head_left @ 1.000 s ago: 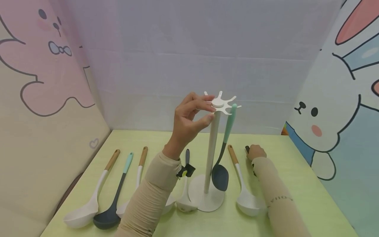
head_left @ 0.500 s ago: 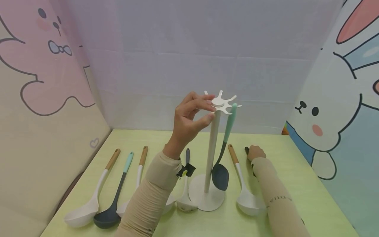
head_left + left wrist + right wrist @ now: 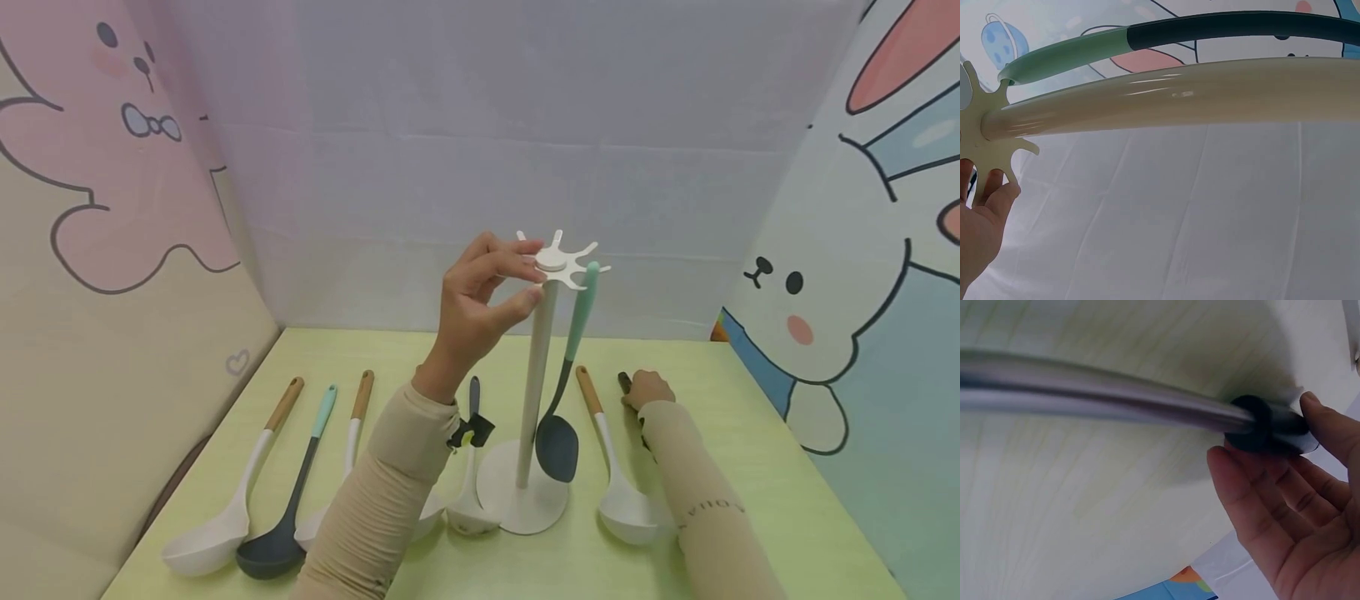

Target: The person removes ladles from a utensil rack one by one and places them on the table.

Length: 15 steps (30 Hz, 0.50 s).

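Observation:
My left hand [image 3: 487,287] is at the top of a white utensil rack [image 3: 537,375], thumb and fingers pinching one of its hooked arms. In the left wrist view the thumb [image 3: 1000,203] lies against that hook. From another hook hangs a dark ladle [image 3: 557,448] with a mint handle, bowl down beside the pole. My right hand [image 3: 648,389] is low over the table at the right. It grips the black handle [image 3: 1282,428] of a utensil with a shiny metal shaft [image 3: 1116,394]; the far end is hidden under the sleeve in the head view.
Left of the rack lie a white ladle [image 3: 206,546] with a wooden handle, a dark ladle [image 3: 273,550] with a mint handle, and more white ladles partly behind the left sleeve. A white ladle [image 3: 630,512] lies between the rack and my right arm. Printed cloth walls enclose the table.
Almost nothing moves. My left hand keeps its pinch on the rack; my right hand stays at the black handle, with only a slight shift.

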{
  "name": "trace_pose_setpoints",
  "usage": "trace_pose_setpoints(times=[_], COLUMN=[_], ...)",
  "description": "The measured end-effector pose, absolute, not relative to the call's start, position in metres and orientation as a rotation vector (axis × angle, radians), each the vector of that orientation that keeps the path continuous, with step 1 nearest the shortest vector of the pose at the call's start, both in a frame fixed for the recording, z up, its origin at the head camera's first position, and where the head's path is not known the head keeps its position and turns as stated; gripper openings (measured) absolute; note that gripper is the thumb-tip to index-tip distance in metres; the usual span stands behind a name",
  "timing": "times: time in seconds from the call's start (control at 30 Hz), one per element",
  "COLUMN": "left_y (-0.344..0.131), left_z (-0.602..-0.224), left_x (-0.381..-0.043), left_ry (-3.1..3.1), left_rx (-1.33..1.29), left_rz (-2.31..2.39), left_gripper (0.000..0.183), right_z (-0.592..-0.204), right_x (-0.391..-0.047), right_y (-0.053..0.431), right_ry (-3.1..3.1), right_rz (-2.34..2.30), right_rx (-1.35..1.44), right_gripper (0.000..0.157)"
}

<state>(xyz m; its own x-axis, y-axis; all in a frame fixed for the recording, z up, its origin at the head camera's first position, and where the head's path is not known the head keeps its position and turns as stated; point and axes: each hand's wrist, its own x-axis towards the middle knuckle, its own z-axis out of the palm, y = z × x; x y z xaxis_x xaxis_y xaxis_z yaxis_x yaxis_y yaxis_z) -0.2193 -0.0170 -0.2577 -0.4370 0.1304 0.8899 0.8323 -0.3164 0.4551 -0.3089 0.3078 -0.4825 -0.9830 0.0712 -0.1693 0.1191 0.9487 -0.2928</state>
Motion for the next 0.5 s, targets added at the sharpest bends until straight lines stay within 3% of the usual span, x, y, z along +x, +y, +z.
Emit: trace_pose_setpoints(times=[0.3,0.5], left_y=[-0.017,-0.019], left_z=[-0.257,-0.257], left_x=[-0.219,-0.218], left_ry=[-1.413,-1.488], left_rx=[-1.254,-1.223], left_rz=[-1.808,-1.792], left_gripper=[0.020,0.023], right_z=[-0.455,-0.407], right_x=[-0.302,-0.288], right_y=[0.307,0.293], right_ry=[3.033,3.122], right_rz=[-0.482,-0.945], right_rx=[0.041,-0.035], right_gripper=[0.034,0.052])
